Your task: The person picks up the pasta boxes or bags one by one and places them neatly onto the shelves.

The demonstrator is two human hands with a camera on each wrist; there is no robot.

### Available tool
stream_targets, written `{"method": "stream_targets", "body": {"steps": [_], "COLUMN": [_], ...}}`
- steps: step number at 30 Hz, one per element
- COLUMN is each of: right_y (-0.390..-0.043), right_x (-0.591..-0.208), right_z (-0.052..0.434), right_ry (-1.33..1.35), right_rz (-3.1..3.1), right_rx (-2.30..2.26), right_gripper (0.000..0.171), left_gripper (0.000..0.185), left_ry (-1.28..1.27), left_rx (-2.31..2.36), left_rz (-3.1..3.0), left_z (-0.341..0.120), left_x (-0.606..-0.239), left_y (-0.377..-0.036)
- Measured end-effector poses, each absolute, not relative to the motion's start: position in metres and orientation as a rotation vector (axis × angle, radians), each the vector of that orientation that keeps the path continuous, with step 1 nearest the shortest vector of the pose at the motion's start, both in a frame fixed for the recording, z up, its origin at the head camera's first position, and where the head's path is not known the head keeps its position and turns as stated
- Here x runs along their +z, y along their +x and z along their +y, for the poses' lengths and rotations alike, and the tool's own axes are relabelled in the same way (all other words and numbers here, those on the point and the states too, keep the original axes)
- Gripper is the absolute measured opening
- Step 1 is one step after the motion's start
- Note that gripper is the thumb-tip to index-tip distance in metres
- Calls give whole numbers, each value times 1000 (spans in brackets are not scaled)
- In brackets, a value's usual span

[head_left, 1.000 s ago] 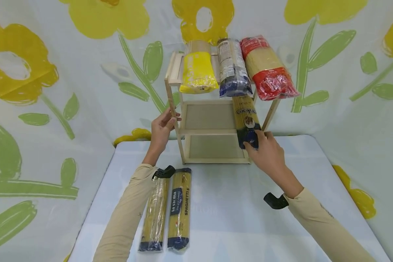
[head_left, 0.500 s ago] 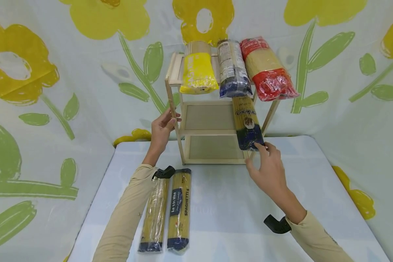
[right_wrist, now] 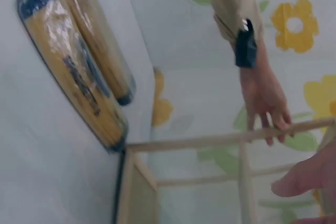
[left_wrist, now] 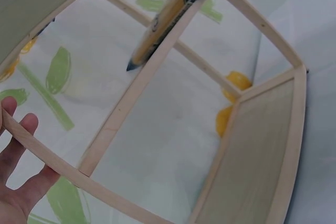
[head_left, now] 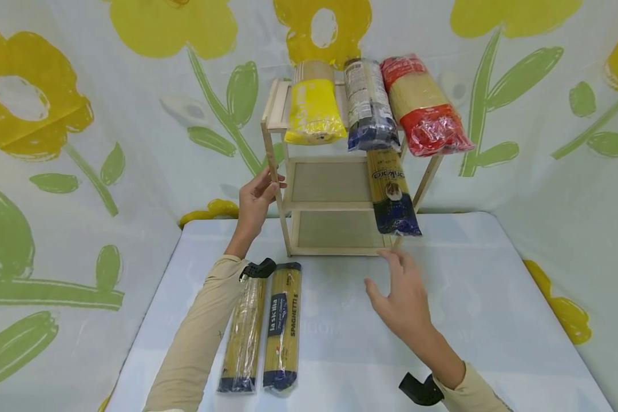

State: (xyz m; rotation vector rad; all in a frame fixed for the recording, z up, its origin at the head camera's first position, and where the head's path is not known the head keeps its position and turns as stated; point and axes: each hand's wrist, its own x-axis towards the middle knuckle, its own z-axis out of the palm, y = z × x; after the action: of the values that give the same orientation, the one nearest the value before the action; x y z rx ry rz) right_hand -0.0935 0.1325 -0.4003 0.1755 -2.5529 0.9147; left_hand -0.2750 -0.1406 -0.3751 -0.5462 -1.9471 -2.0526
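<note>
A wooden three-tier rack [head_left: 329, 206] stands at the back of the table. My left hand [head_left: 253, 209] grips its front left post, fingers around the wood, as the left wrist view of the hand [left_wrist: 21, 177] also shows. On the middle tier's right side lies a spaghetti pack [head_left: 393, 197] with a dark blue end, which sticks out past the front rail. My right hand [head_left: 404, 300] is over the table in front of the rack, apart from the pack, with fingers spread and nothing held. Its thumb [right_wrist: 302, 179] shows in the right wrist view.
On the top tier lie a yellow pasta pack [head_left: 316, 111], a blue-and-clear pack [head_left: 371, 109] and a red pack [head_left: 427, 109], all overhanging the front. Two spaghetti packs, one labelled [head_left: 282, 329] and one plain [head_left: 242, 337], lie beside my left forearm.
My right hand has let go of the dark blue-ended spaghetti pack and drawn back toward me. The pack's near end has shifted right. My left hand stays on the post.
</note>
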Motion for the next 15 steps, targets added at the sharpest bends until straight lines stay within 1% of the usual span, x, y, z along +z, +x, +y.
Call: {"method": "stream_targets", "body": {"steps": [8,15], "right_y": [-77,-65], "right_x": [-433,-469], "right_z": [95,68], "right_ry": [202,244], "right_rz": [-2756,-2885], "right_rx": [1106,1155], "right_gripper": [50,49], "left_gripper": [44,44], "left_ry": [-557,-543], "left_rx": [-2052,-2068], "left_rz": [-1974,-1955], "left_z": [-140,-141], "left_x": [-375,-375], "left_y": [-276,-276]}}
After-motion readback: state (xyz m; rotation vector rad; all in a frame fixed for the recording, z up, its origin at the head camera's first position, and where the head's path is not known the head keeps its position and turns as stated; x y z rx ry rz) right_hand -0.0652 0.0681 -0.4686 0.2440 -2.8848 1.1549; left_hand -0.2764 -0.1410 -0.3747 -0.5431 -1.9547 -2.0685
